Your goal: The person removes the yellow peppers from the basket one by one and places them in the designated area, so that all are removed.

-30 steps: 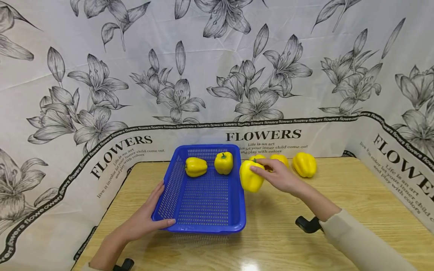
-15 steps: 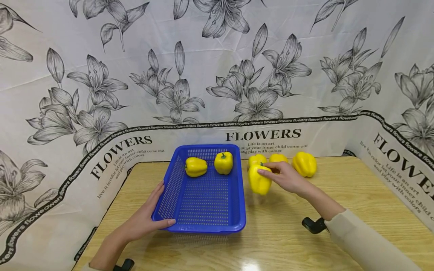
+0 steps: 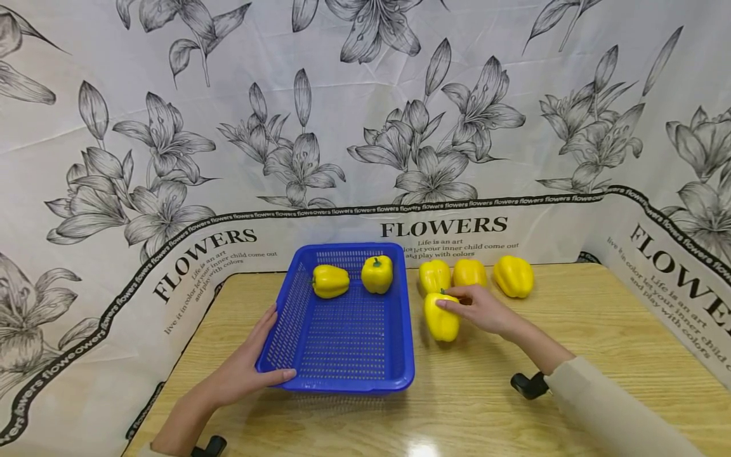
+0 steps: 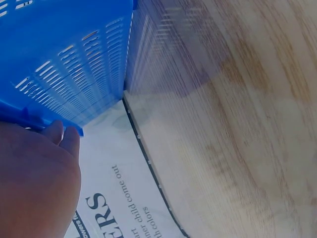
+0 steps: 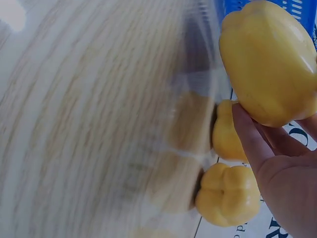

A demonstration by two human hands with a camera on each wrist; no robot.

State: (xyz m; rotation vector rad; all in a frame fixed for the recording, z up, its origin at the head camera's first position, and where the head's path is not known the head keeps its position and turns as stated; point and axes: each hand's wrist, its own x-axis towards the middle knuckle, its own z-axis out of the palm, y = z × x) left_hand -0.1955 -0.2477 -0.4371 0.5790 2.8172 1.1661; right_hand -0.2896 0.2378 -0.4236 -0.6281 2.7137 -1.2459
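A yellow bell pepper (image 3: 441, 325) with a green stem is pinched near its top by my right hand (image 3: 482, 309), just right of the blue plastic basket (image 3: 342, 346). In the right wrist view, the fingers (image 5: 250, 134) press against one end of the pepper (image 5: 270, 62). My left hand (image 3: 242, 374) holds the basket's near left corner, thumb over the front rim and fingers along the left side. Two more yellow peppers lie inside at the back, one on its side (image 3: 330, 282) and one stem-up (image 3: 377, 275).
Behind the held pepper, three other yellow peppers stand in a row on the wooden table (image 3: 468, 406): a left one (image 3: 434, 274), a middle one (image 3: 470, 273) and a right one (image 3: 514, 277). A flower-printed cloth (image 3: 320, 222) encloses the back and sides.
My right hand has moved the pepper rightward, away from the basket's right rim, then lower and nearer to me. The left hand and basket have stayed in place.
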